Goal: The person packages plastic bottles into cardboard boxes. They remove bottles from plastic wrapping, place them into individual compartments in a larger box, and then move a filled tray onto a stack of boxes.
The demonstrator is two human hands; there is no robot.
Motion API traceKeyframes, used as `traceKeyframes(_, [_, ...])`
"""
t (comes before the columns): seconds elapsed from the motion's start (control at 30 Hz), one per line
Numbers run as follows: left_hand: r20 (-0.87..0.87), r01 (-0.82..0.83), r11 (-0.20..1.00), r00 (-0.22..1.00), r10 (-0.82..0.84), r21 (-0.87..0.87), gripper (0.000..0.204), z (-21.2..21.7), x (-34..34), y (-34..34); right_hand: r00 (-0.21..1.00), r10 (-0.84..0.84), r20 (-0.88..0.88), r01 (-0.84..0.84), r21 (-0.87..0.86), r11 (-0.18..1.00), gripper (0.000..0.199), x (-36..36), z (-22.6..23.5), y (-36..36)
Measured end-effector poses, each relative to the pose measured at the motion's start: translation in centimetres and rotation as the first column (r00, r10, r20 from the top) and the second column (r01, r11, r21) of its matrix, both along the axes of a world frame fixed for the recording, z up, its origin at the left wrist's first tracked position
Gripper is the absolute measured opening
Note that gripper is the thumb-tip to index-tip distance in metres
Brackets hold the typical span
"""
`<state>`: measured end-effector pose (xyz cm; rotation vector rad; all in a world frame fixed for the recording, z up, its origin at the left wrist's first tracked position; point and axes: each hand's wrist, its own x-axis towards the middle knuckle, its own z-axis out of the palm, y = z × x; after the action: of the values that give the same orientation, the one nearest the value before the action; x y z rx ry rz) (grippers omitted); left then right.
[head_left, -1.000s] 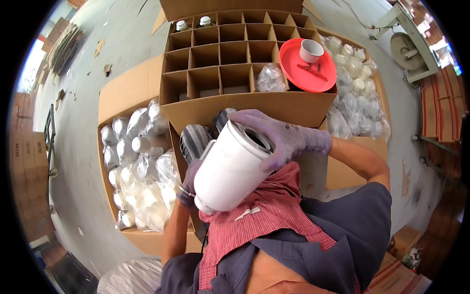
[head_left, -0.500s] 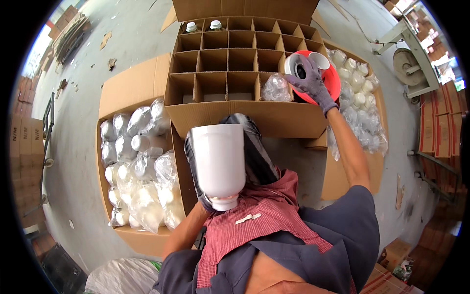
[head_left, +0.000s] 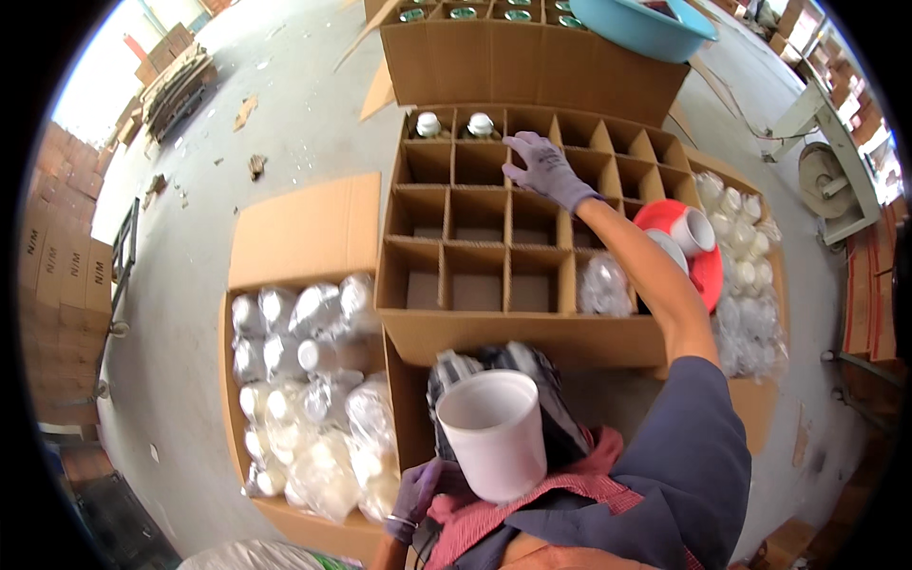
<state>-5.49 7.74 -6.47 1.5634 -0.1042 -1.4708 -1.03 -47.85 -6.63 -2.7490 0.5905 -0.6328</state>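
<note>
In the head view, a white jar [head_left: 494, 432] is held low in the picture, at about six o'clock, close against the body. Its long axis is tilted only a little off upright, and its open mouth is turned up and toward eleven o'clock, so that the bare inside is seen. Its base is gripped from below by the gloved left hand [head_left: 418, 489], whose fingers are closed round it; most of that hand is hidden behind the jar and a red checked cloth [head_left: 513, 513].

The gloved right hand [head_left: 546, 171] is stretched out toward twelve o'clock over the divided carton [head_left: 475, 328], its fingers spread and nothing held. Whether the divider edge is touched cannot be told.

Two capped jars [head_left: 454, 124] are seen in the far cells. At three o'clock a red lid [head_left: 708, 271] is partly covered by the forearm. At nine o'clock, bagged jars [head_left: 304, 408] are blurred by wrapping.
</note>
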Motion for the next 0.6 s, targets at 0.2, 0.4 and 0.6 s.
traceKeyframes(0.2, [0.355,-0.416,0.819,0.753,0.553,-0.394,0.042,0.4,8.1,-9.4,0.889,-0.287,-0.356,0.33,0.064,0.942,0.062,14.1,-2.6,-5.1])
traceKeyframes(0.4, [0.273,-0.229,0.792,0.854,0.442,-0.566,0.037,0.7,11.5,-18.2,0.806,-0.223,-0.548,0.279,0.02,0.96,0.056,14.9,-2.3,-7.9])
traceKeyframes(0.6, [0.422,-0.063,0.774,0.809,0.41,-0.63,0.036,0.8,12.2,-20.7,0.959,-0.019,0.281,0.054,-0.116,0.992,0.042,6.0,8.9,-4.1])
